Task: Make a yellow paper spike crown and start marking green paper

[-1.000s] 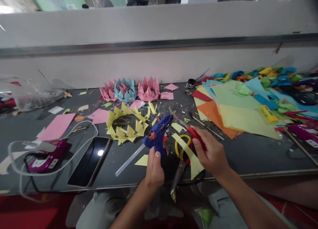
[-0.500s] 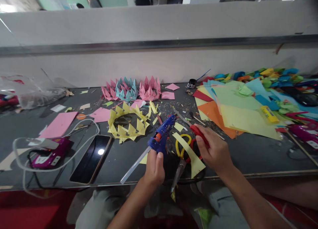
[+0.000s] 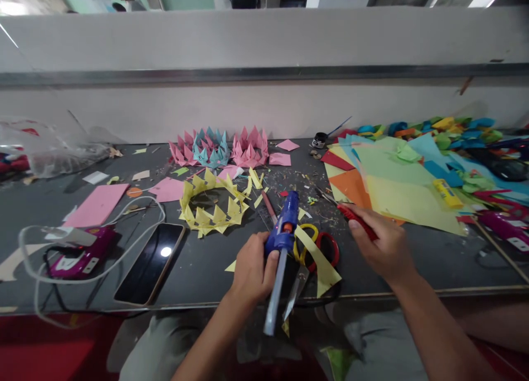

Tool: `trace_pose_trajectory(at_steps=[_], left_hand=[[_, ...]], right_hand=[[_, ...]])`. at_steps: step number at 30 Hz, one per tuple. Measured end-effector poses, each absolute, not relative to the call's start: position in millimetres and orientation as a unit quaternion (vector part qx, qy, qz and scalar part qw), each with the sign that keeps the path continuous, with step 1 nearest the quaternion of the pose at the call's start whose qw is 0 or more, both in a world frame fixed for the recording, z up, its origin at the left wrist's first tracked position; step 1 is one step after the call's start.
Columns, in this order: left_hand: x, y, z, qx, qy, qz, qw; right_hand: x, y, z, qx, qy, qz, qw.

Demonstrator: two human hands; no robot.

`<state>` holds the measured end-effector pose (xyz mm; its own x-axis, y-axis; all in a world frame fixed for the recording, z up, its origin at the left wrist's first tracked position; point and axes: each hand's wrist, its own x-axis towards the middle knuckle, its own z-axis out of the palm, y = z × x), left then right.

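My left hand [image 3: 254, 265] is closed round a blue hot glue gun [image 3: 283, 232]. Its nozzle points away from me, and a long clear glue stick [image 3: 276, 295] sticks out of its rear. My right hand [image 3: 380, 240] grips a red-handled tool [image 3: 357, 220] with a narrow metal end pointing up and left; its exact kind is unclear. Between my hands lie yellow-handled scissors [image 3: 305, 243] and a red handle loop [image 3: 329, 251], partly under a curved yellow paper strip [image 3: 320, 260]. A yellow paper crown [image 3: 212, 224] stands left of the glue gun.
Pink and blue paper crowns [image 3: 210, 150] stand at the back. Coloured sheets [image 3: 413, 188] and a glue stick tube [image 3: 447, 192] lie right. A phone [image 3: 151, 265], a white cable [image 3: 136, 238] and a purple power block [image 3: 85, 254] are left. Paper scraps litter the table.
The glue gun has turned, so its stick swung from the lower left to point down towards me. My right hand has shifted right with the red-handled tool, farther from the gun.
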<state>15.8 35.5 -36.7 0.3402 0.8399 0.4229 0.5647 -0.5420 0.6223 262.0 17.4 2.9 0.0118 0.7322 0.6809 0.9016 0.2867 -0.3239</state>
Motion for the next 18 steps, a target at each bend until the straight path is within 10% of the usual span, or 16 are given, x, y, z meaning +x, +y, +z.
trace_pose_trajectory(at_steps=[18], left_hand=[[16, 42, -41, 0.867, 0.4, 0.298, 0.001]], right_hand=[[292, 9, 2, -0.544, -0.768, -0.122, 0.315]])
